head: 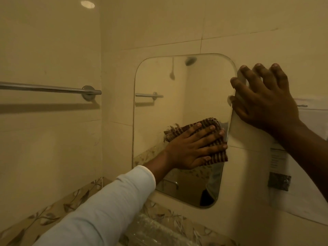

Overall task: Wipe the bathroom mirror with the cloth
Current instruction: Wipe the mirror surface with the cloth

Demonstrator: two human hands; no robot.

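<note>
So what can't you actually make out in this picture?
Head view:
Part of the mirror under the cloth and left hand: covered by them.
The mirror's right edge: partly behind the right hand.
The towel rail: cut off by the left frame edge.
The wall label: print too blurred to read.

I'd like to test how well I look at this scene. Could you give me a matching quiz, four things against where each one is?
Things:
1 cloth
2 right hand
3 towel rail
4 mirror

Places:
A fixed to the left wall
B resting at the mirror's right edge
C on the wall straight ahead
D pressed to the glass under the left hand

Pairs: 1-D, 2-B, 3-A, 4-C
</note>
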